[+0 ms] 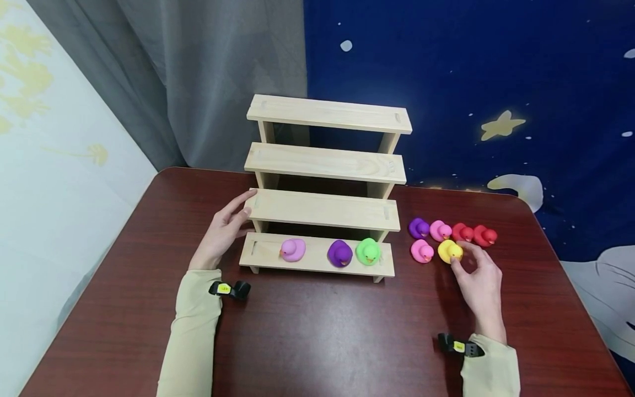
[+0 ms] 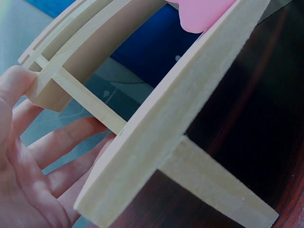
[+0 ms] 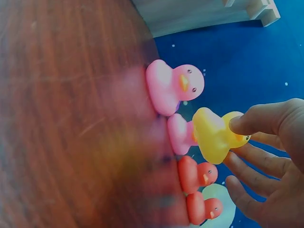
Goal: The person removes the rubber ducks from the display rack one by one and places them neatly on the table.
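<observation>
A four-step wooden display stand (image 1: 322,209) stands on the table. At its left end, my left hand (image 1: 218,234) holds the second shelf from the bottom, thumb on the shelf end (image 2: 45,90) and other fingers stretched out alongside. My right hand (image 1: 480,281) pinches a yellow rubber duck (image 3: 213,135) between thumb and fingers, just above the table. Beside it sit pink ducks (image 1: 422,251), a purple duck (image 1: 419,227) and red ducks (image 1: 484,236). On the lowest shelf are a light purple duck (image 1: 293,250), a dark purple duck (image 1: 340,253) and a green duck (image 1: 369,252).
The dark brown table (image 1: 317,336) has its back edge along a grey curtain (image 1: 223,71) and a blue star-patterned cloth (image 1: 446,110). Upper shelves of the stand, such as the top shelf (image 1: 329,110), rise toward the back.
</observation>
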The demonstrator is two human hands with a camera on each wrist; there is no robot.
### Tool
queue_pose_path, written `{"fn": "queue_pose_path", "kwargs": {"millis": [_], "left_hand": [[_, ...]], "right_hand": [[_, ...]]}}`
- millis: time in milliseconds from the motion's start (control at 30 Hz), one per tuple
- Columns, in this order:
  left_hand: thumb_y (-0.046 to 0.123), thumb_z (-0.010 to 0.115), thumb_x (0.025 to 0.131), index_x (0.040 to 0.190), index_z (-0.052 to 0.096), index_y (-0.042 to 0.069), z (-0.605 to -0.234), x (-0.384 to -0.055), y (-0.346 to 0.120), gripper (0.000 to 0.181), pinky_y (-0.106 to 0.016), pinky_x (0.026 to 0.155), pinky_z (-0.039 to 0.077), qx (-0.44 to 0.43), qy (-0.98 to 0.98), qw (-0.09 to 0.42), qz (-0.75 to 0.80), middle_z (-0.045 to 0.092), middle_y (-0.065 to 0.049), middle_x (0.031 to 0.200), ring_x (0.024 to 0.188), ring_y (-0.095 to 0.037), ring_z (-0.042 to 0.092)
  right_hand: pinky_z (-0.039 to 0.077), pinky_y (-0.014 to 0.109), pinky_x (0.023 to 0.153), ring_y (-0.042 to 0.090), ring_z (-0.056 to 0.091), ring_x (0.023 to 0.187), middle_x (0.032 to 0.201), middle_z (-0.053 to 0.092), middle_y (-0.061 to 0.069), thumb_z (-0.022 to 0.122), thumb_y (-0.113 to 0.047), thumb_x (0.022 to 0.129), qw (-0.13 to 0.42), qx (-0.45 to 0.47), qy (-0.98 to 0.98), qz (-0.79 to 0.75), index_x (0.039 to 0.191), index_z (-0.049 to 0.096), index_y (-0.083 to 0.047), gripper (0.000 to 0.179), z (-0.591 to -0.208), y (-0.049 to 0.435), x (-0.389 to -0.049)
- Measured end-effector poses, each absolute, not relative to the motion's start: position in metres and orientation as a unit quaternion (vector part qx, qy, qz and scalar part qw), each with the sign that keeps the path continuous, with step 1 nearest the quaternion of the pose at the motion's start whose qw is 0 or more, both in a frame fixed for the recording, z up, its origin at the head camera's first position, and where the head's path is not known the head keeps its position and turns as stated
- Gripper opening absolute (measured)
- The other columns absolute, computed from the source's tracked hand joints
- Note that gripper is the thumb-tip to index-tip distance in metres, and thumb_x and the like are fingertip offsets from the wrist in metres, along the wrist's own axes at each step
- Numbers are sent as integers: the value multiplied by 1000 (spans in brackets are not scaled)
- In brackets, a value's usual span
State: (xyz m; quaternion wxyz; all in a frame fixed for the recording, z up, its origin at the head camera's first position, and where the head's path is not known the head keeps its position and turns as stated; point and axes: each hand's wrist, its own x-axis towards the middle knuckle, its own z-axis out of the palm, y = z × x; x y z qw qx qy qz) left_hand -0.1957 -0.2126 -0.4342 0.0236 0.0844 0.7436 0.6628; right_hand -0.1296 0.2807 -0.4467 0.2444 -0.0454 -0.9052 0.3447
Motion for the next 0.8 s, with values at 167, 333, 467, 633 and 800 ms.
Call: {"fn": "queue_pose_path", "kwargs": {"millis": [167, 333, 467, 633, 800], "left_hand": [[27, 49, 103, 147, 44, 23, -435, -196, -213, 45, -38, 83, 53, 84, 746, 22, 660, 37, 0, 151, 119, -20, 53], [26, 49, 103, 147, 44, 23, -434, -196, -212, 45, -35, 83, 53, 80, 746, 24, 661, 37, 0, 151, 119, -21, 53], [26, 49, 103, 147, 44, 22, -433, -196, -211, 45, -40, 85, 52, 78, 744, 25, 664, 38, 0, 151, 118, -20, 54], [25, 48, 103, 148, 42, 21, -433, -195, -211, 46, -41, 86, 52, 78, 745, 23, 663, 38, -1, 151, 118, -19, 54], [29, 50, 102, 149, 40, 27, -433, -191, -217, 48, -33, 85, 51, 73, 746, 37, 660, 44, -16, 144, 118, -29, 55]], "right_hand": [[37, 9, 74, 34, 63, 85, 104, 65, 21, 71, 8, 79, 226, -51, -909, 348, 113, 65, 5, 34, -452, 284, -132], [36, 4, 76, 35, 64, 91, 106, 65, 22, 71, 7, 81, 182, -64, -915, 354, 114, 63, 4, 34, -456, 285, -135], [47, 17, 83, 37, 63, 97, 110, 64, 23, 71, 6, 81, 153, -75, -920, 353, 115, 61, 4, 35, -457, 285, -136], [46, 48, 88, 38, 62, 101, 112, 62, 24, 70, 7, 81, 140, -71, -922, 355, 116, 58, 5, 37, -457, 284, -139], [46, 47, 89, 38, 60, 101, 113, 62, 24, 70, 7, 81, 142, -59, -923, 353, 118, 58, 5, 39, -456, 286, -139]]}}
